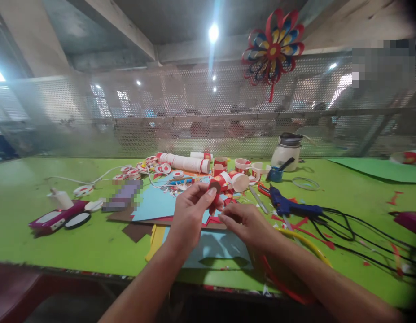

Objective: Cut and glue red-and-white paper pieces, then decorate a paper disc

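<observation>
My left hand (194, 204) is closed around a small red paper piece (213, 190), its thumb pressed on the front. At the lower edge of that piece, the fingertips of my right hand (246, 220) come together in a pinch; the exact contact is partly hidden. Just behind the hands lies a red and white paper cup (240, 182) on its side. More cut cup pieces (243, 165) stand farther back. Under my hands are light blue paper sheets (157, 204) and scattered red scraps.
On the green table (93, 251), a blue glue gun (291, 206) with black cables lies to the right. A stack of paper cups (186, 162), a white jug (286, 152) and a small blue pot (276, 174) stand behind. Left is a purple device (58, 218). A paper flower (273, 50) hangs above.
</observation>
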Demonstrator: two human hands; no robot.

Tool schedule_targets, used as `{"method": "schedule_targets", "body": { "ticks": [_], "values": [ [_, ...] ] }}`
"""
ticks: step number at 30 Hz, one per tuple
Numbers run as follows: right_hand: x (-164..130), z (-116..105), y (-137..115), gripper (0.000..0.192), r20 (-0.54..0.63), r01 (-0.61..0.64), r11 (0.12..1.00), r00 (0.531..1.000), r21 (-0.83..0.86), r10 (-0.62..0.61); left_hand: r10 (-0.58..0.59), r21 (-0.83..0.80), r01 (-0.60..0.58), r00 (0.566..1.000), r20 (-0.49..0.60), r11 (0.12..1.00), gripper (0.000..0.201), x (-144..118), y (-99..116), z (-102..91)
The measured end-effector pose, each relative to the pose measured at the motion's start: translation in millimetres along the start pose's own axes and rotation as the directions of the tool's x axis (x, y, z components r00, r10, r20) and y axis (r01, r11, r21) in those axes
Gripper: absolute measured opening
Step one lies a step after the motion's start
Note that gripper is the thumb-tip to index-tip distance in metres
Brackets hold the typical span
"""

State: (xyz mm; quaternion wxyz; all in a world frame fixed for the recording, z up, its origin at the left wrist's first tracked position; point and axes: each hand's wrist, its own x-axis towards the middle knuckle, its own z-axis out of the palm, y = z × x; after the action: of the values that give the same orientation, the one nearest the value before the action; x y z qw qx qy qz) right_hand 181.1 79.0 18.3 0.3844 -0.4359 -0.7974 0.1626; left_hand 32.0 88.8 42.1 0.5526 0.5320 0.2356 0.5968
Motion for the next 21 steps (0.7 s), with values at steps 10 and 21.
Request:
{"method": "schedule_targets", "body": {
  "ticks": [10, 21],
  "values": [
    [-63.3, -84.6, -18.0, 0.025, 0.083, -0.013, 0.946, 0.996, -0.323, 0.042, 0.282, -0.07, -0.293, 0.95, -0.135, 0.953, 0.013, 20.9, -5.4, -13.7],
    [-100.9, -80.1, -5.3, 0.054, 0.2, -0.133, 0.712, 0.91, -0.69, 0.363, 0.321, 0.11, -0.309, 0.939, -0.124, 0.945, 0.016, 27.9, -21.8, -16.3]
  ]
}}
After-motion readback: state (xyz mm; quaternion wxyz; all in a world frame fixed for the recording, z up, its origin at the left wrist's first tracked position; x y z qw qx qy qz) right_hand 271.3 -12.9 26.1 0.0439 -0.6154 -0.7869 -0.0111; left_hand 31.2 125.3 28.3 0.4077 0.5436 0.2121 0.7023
